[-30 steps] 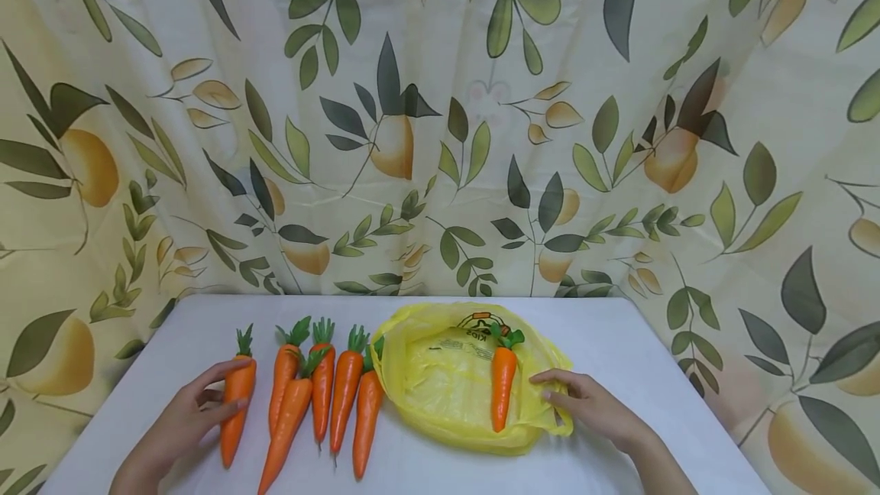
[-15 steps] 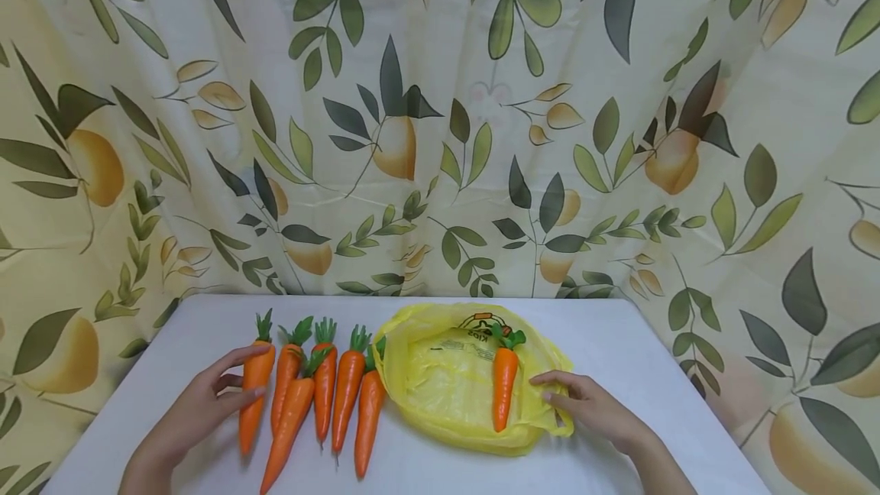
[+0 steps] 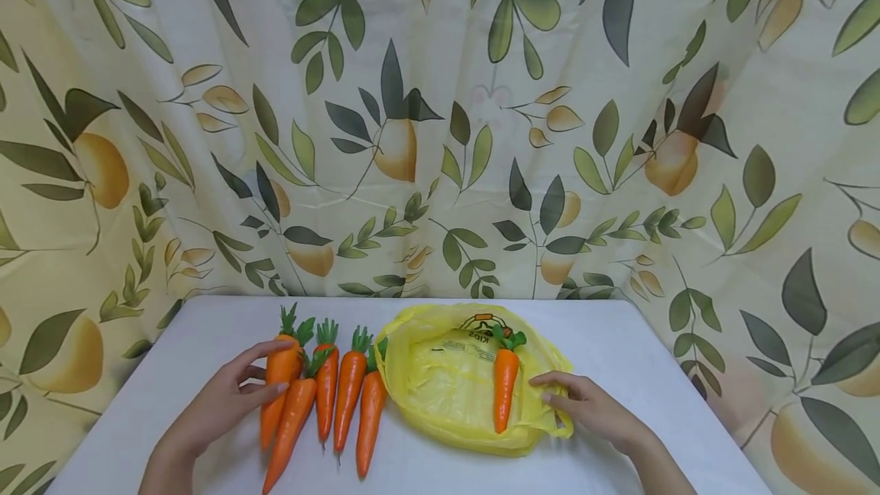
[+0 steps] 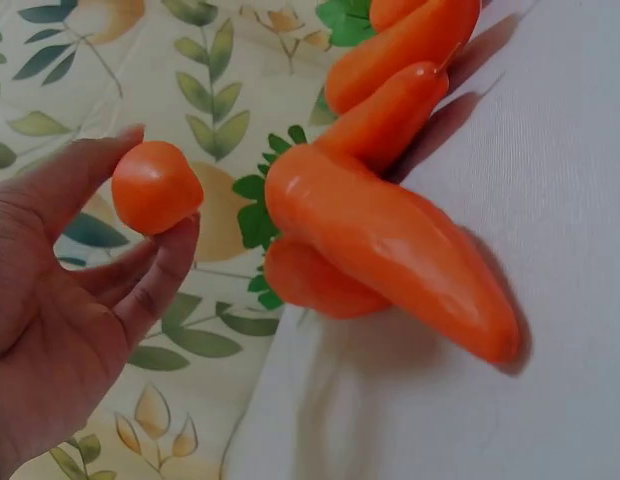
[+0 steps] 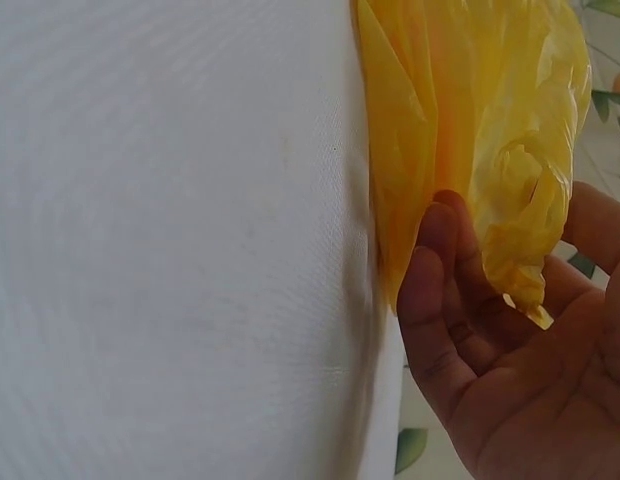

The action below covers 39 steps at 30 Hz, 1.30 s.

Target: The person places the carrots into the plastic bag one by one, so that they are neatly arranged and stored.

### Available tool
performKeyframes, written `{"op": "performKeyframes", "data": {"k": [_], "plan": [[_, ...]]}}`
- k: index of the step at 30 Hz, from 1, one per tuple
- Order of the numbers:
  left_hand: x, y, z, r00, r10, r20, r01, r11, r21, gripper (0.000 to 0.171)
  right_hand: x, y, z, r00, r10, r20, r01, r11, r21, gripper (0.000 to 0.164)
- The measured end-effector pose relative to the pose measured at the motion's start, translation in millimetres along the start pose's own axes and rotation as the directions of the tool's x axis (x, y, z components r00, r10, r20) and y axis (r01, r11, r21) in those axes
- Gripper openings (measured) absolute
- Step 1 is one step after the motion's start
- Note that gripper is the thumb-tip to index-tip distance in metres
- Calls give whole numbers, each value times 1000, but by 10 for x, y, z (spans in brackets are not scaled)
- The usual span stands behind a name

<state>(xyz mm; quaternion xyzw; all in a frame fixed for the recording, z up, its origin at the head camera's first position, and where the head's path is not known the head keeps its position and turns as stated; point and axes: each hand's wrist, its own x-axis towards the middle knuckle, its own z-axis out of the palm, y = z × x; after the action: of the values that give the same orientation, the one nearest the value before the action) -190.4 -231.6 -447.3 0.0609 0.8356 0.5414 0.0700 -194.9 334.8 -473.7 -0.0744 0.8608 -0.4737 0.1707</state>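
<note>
My left hand (image 3: 223, 403) pinches an orange carrot (image 3: 280, 367) with green leaves between thumb and fingers. In the left wrist view this carrot (image 4: 157, 188) points its tapered end at the camera, apart from the others. The head view shows it overlapping a lying carrot, with another carrot (image 3: 294, 415) slanting just right of it. On the right, my right hand (image 3: 594, 407) holds the edge of a yellow plastic bag (image 3: 440, 426), its fingers and thumb on either side of the thin film (image 5: 520, 150). One carrot (image 3: 505, 388) lies in the bag's wide mouth.
Several more carrots lie side by side between my left hand and the bag, such as one carrot (image 3: 349, 388) with its leaves toward the back. The white table (image 3: 619, 327) ends at a leaf-and-fruit patterned curtain (image 3: 440, 136) behind.
My left hand has carried its carrot to the right, from the table's left part to over the leftmost lying carrots. The right hand and the bag have stayed in place.
</note>
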Motion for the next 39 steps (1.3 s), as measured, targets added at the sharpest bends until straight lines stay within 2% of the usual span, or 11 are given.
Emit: {"op": "performKeyframes", "data": {"k": [3, 8, 13, 20, 23, 28, 34, 39], "plan": [[19, 43, 27, 999, 47, 8, -47, 997, -55, 61, 2, -1, -4, 1000, -8, 9, 8, 1000, -5, 35], [65, 135, 118, 990, 132, 49, -123, 980, -159, 59, -1, 8, -7, 1000, 4, 4, -4, 1000, -3, 35], [136, 239, 247, 981, 176, 82, -160, 972, -172, 58, -19, 18, -4, 1000, 12, -10, -12, 1000, -2, 35], [169, 364, 423, 981, 164, 105, -147, 977, -154, 57, -28, 22, -11, 1000, -6, -5, 6, 1000, -4, 34], [175, 421, 484, 979, 162, 122, -139, 975, -173, 57, -29, 10, -11, 1000, -2, -4, 2, 1000, -7, 34], [207, 494, 582, 972, 177, 153, -145, 969, -201, 58, -32, 0, -19, 1000, -2, -7, 2, 1000, -16, 34], [237, 545, 699, 964, 192, 185, -160, 972, -174, 56, -17, 15, -23, 1000, -3, -5, 3, 1000, -16, 34], [234, 582, 738, 955, 223, 197, -177, 958, -226, 58, -3, 22, -16, 1000, 1, 10, -1, 1000, -8, 35]]}}
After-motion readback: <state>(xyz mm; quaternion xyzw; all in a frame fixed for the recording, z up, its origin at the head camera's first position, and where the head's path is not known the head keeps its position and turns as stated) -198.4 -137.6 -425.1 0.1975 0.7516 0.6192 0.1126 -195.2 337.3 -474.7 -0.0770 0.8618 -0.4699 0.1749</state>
